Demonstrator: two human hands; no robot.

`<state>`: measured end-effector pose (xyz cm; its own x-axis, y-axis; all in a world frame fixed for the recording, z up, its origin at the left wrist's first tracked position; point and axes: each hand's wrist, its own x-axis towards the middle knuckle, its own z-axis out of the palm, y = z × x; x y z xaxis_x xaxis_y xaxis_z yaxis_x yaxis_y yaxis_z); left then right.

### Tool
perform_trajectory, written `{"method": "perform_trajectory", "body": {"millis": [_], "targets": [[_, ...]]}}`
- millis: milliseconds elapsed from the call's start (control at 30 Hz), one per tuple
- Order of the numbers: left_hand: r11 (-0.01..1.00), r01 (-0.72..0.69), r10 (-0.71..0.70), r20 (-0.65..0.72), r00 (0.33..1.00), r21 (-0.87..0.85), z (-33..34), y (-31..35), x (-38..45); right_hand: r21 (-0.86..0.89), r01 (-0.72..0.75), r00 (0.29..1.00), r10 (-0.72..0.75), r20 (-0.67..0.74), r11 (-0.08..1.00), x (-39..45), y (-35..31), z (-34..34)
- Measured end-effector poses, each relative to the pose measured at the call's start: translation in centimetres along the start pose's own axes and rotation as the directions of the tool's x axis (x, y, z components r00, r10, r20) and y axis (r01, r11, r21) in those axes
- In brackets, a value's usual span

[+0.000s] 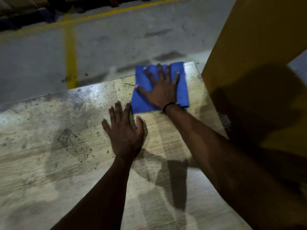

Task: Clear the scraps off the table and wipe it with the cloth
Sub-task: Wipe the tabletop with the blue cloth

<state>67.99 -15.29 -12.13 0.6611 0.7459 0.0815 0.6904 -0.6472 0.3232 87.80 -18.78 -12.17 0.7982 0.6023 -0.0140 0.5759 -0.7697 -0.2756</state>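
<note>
A folded blue cloth (181,83) lies flat near the far right corner of the worn, stained wooden table (49,146). My right hand (162,89) presses down on the cloth with the palm flat and the fingers spread; a dark band circles its wrist. My left hand (123,130) rests flat on the bare tabletop just left of and nearer than the cloth, fingers apart, holding nothing. No scraps show on the table.
A tall yellow panel (245,63) stands against the table's right edge, with a small metal fitting (225,121) low on it. Beyond the far edge lies a grey concrete floor (116,39) with yellow painted lines (71,60).
</note>
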Motion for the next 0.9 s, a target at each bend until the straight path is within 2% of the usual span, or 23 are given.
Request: {"method": "perform_trajectory", "body": {"millis": [67, 133, 300, 400, 467, 600, 667, 767, 833, 900], "targets": [[1.000, 0.011, -0.011, 0.005, 1.000, -0.022, 0.1, 0.0, 0.0, 0.009, 0.197, 0.980, -0.197, 0.029, 0.980, -2.1, -1.4, 0.8], [0.999, 0.016, -0.016, 0.008, 1.000, -0.027, 0.1, 0.0, 0.0, 0.013, 0.230, 0.973, -0.231, 0.017, 0.973, -2.0, 0.4, 0.4], [1.000, 0.004, -0.003, 0.018, 1.000, -0.031, -0.2, 0.2, 0.0, 0.010, -0.094, 0.995, 0.094, 0.030, 0.995, 3.1, 8.3, -2.9], [1.000, 0.004, -0.004, 0.023, 1.000, -0.025, -0.3, 0.1, 0.0, 0.035, -0.113, 0.993, 0.111, 0.035, 0.993, 2.9, 8.6, -2.8], [1.000, 0.008, -0.007, 0.024, 1.000, -0.030, -0.2, 0.2, 0.0, 0.013, -0.049, 0.999, 0.048, 0.026, 0.999, 0.3, 7.7, -2.1], [1.000, 0.011, -0.011, 0.014, 1.000, -0.028, -0.1, 0.2, 0.1, -0.066, 0.182, 0.982, -0.184, -0.032, 0.981, -9.0, 6.6, -0.9], [1.000, 0.007, -0.007, 0.019, 1.000, -0.023, -0.1, 0.2, 0.1, -0.102, 0.204, 0.977, -0.208, -0.035, 0.974, -11.5, 7.9, -0.9], [1.000, 0.004, -0.004, 0.029, 1.000, -0.023, -0.2, 0.1, 0.0, -0.128, 0.058, 0.995, -0.068, -0.078, 0.990, -8.5, 10.3, -1.7], [1.000, 0.005, -0.004, 0.036, 0.999, -0.025, -0.3, 0.0, 0.0, -0.052, -0.073, 0.996, 0.070, -0.057, 0.996, -5.2, 10.3, -2.3], [1.000, 0.002, 0.000, 0.046, 0.999, -0.031, -0.3, 0.1, 0.0, -0.001, -0.141, 0.990, 0.141, -0.031, 0.990, -3.8, 9.3, -2.1]]}}
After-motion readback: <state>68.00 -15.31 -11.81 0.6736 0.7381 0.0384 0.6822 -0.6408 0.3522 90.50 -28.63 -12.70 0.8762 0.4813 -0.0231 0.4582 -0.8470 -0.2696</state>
